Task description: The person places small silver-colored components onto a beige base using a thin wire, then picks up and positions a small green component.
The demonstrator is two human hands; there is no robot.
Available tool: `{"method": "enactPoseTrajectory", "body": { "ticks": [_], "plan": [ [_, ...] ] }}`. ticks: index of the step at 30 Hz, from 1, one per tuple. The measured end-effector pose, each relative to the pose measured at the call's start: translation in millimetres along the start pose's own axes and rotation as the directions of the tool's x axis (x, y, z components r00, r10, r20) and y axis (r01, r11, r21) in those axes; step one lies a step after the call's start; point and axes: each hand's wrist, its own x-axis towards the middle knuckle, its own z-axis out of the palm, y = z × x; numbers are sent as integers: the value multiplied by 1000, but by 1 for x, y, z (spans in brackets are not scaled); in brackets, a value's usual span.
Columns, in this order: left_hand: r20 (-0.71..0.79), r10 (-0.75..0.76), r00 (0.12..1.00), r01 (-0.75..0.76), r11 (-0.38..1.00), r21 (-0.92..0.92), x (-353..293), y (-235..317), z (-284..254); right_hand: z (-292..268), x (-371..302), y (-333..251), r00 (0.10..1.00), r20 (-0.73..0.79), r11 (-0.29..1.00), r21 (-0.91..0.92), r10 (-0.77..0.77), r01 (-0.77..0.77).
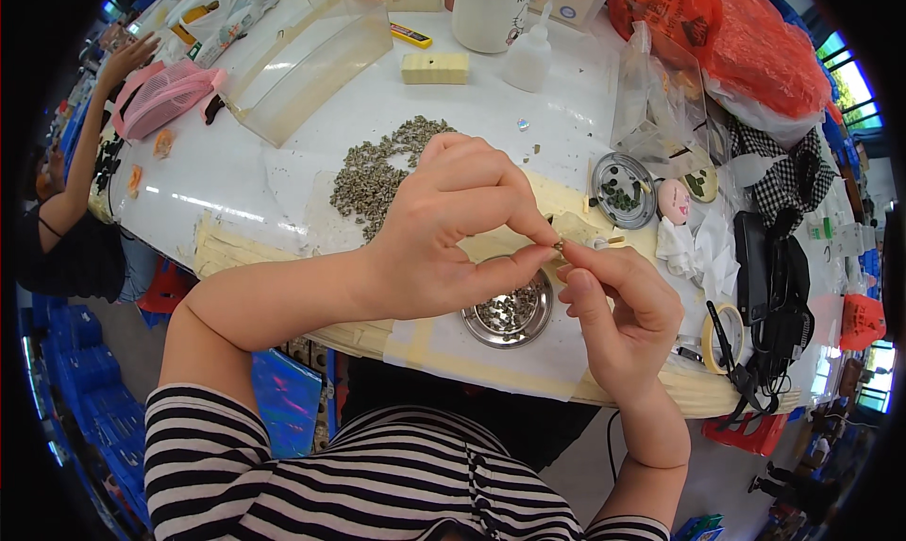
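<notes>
My left hand (pixel 462 225) reaches in from the left, thumb and forefinger pinched on a tiny metallic piece (pixel 558 246). At that same piece, the fingertips of my right hand (pixel 618 305) close in a pinch from the right. Both hands hover over a round metal dish (pixel 478 338) with many small metal pieces inside. Beyond my left hand, a pile of similar small grey-brown pieces (pixel 363 182) spreads over the table, partly hidden by the hand. A second metal dish (pixel 647 184) with dark green bits stands past my right hand.
A clear plastic tray (pixel 326 64), a yellow block (pixel 435 68), a squeeze bottle (pixel 528 59) and a white bucket (pixel 486 17) stand at the back. Red bags (pixel 755 59), tissues (pixel 698 253), a tape roll (pixel 714 338) and black cables lie right. Another person's arm (pixel 80 168) rests far left.
</notes>
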Motion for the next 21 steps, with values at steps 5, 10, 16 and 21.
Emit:
{"method": "enactPoseTrajectory", "body": {
  "ticks": [5,10,16,21],
  "plan": [
    [16,47,999,-46,999,-24,-1,0,2,1,-1,2,979,82,965,172,188,-200],
    [10,22,1000,-23,1000,22,0,2,-1,-3,0,-2,991,50,985,111,124,-129],
    [0,-10,1000,10,999,47,-1,-2,2,-1,4,1,961,45,938,-208,-273,277],
    [-7,-16,1000,16,999,36,-1,-2,0,0,4,2,975,29,957,-189,-219,220]
  ]
}}
